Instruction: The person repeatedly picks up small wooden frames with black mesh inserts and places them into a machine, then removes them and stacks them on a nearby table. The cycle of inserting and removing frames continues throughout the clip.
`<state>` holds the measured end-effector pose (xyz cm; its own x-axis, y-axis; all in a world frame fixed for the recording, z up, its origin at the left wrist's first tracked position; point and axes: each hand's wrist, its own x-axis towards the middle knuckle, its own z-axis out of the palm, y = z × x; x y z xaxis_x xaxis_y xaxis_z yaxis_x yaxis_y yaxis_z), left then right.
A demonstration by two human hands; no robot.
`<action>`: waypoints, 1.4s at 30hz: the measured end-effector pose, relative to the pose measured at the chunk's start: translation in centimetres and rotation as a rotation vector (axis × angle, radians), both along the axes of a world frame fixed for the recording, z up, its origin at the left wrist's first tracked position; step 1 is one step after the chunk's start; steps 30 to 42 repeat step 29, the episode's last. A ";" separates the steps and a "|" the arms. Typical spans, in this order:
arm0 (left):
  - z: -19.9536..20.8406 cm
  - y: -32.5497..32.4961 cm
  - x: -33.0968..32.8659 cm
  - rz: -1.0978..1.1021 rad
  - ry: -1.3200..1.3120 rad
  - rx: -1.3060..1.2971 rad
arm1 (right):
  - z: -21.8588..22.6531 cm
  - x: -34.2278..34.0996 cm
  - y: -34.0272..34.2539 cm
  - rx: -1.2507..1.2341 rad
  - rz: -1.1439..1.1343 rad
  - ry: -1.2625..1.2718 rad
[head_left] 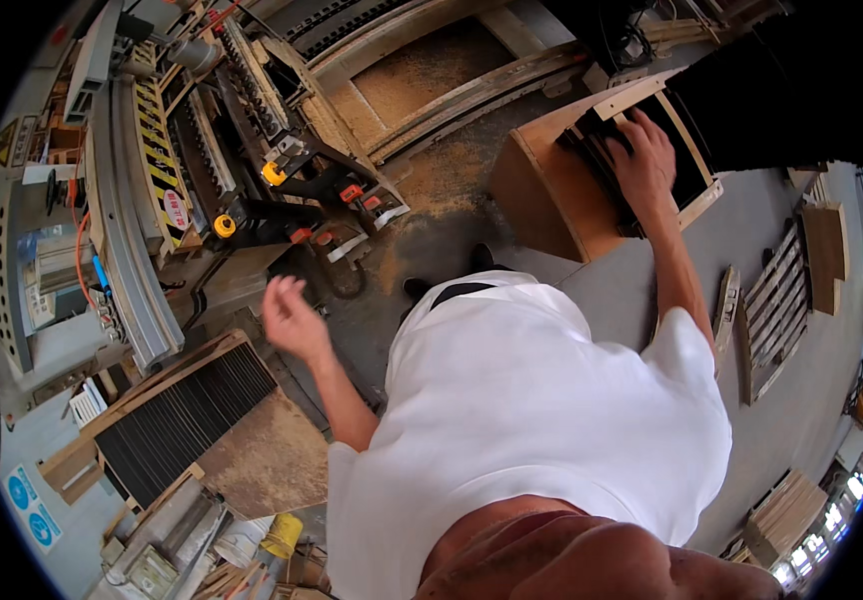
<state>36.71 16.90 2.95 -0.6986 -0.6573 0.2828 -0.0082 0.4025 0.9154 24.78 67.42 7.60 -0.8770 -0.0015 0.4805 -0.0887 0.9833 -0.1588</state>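
Note:
On the right, my right hand (644, 165) reaches down onto dark panels (693, 172) with pale wooden edge strips (700, 204). Its fingers bend over the panel edge and seem to grip it; the fingertips are partly hidden against the dark surface. These panels lie on top of a brown wooden box or stack (544, 195). My left hand (294, 318) is in the air at the left, below the machine's front end. Its fingers are loosely bent and a little apart, with nothing visible in them.
A long machine (252, 110) with chains, yellow knobs and red parts stands ahead to the left. Sawdust (432, 185) lies on the floor. At the lower left is a stack of black slats (187, 420) beside a brown board (267, 455). A wooden pallet (777, 310) stands far right.

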 end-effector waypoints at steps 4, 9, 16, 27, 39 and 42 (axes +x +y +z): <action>-1.8 0.5 -4.5 -0.106 -0.085 0.137 | -2.3 4.3 4.1 -0.109 -0.100 -0.123; -2.1 -5.9 -13.0 -0.091 -0.021 0.395 | -2.0 5.4 3.3 -0.153 -0.147 -0.109; -1.0 -14.8 -27.7 -0.095 0.038 0.738 | 1.8 2.8 -0.6 -0.414 -0.207 -0.012; -3.9 -23.1 -50.8 -0.262 0.149 1.226 | 8.5 -5.7 -17.7 -0.421 0.151 -0.119; -5.2 -24.3 -53.3 -0.247 0.249 1.305 | 9.1 -7.5 -20.9 -0.415 0.206 -0.177; -5.2 -24.3 -53.3 -0.247 0.249 1.305 | 9.1 -7.5 -20.9 -0.415 0.206 -0.177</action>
